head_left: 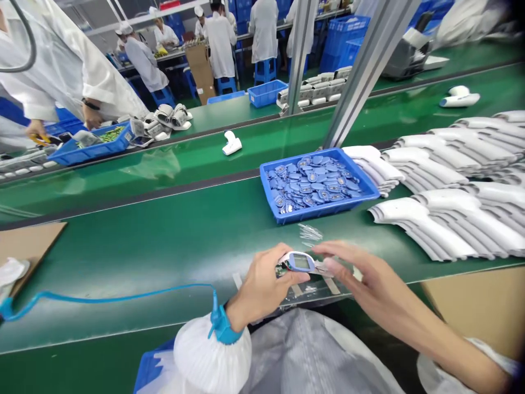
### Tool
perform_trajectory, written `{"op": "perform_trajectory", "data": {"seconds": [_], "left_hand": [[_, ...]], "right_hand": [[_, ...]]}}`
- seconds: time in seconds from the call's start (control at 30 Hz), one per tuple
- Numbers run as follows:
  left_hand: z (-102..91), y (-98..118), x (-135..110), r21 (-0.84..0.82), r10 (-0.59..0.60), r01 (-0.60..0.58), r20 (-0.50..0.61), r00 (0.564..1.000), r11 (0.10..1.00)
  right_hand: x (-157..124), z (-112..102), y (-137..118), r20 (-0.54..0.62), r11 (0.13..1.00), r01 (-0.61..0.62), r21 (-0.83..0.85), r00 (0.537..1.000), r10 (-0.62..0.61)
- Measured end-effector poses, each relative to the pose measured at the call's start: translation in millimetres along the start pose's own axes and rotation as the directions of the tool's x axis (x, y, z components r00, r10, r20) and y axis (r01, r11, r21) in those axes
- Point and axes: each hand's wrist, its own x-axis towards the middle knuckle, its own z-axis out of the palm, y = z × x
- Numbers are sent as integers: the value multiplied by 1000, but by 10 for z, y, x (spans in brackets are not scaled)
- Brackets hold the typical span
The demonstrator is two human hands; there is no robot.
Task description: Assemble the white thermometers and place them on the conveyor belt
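My left hand (pixel 262 282) grips a forehead thermometer (pixel 301 261), a white body with a blue frame around a small grey display; green circuit board shows at its left side. Just right of it is my right hand (pixel 361 268), slightly blurred, its thumb and forefinger apart near the thermometer's end. Whether those fingertips touch it I cannot tell. Thin clear strips (pixel 310 232) lie on the green bench (pixel 164 251) beyond my hands. A blue wrist strap (pixel 225 325) with a cord circles my left wrist.
Behind my hands stands a blue tray (pixel 270 205) of blue plastic frames. White housing shells (pixel 435 213) lie in rows at right. A conveyor belt (pixel 184 158) carries a white shell (pixel 232 143). A metal post (pixel 361 65) rises beyond. Cardboard (pixel 36 241) lies left; a co-worker (pixel 74 60) stands across.
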Motion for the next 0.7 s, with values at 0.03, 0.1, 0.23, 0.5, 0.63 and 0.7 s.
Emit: {"op": "perform_trajectory", "data": {"seconds": [0.03,0.1,0.23,0.5,0.63,0.7], "left_hand": [[27,6,5,-6,11,-11,-4,1000,1000],[69,20,-6,-12,52,-52,8,999,999],[91,50,-77,117,74,-75,12,997,990],[-139,-20,-86,-26,-120,117,-286,951,993],[-199,-37,-52,-67,-115,102,-227,967,993],[-184,-35,-50,-19,-82,79,-210,974,997]], "right_hand": [[12,-13,-3,-55,999,26,-20,998,-27],[46,-24,-49,-74,991,91,-96,992,-98],[101,-57,-249,-39,931,218,-293,970,-239],[313,-83,-42,-161,977,56,-206,983,-90],[384,88,-53,-151,998,59,16,987,-56],[406,145,-159,-102,995,94,44,991,-89]]}}
